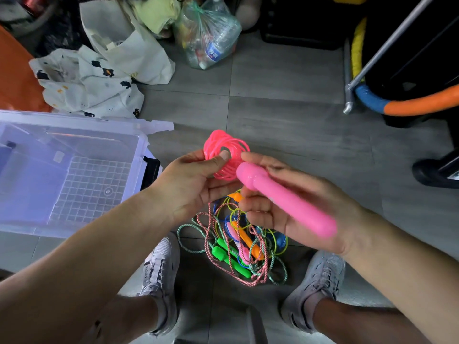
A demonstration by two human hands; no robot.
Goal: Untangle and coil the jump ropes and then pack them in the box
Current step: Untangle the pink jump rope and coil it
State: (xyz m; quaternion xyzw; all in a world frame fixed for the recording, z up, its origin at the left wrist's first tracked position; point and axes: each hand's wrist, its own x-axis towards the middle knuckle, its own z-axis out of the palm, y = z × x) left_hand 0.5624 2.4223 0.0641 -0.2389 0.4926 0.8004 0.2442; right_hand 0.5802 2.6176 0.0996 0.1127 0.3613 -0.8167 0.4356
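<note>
The pink jump rope, thin and glossy, is sitting wound in a tight coil that the left hand is pinching under its thumb. Its pink handle, blurred, is lying across the right hand; whether those fingers are clamping it I cannot tell. Its long axis is running from the coil back to the right wrist.

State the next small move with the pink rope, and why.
Probably tuck the handle against the coil, so the bundle can go into the box. The left grip pinches a wound coil, the right grip holds the handle, and the box stands open on the left.
</note>
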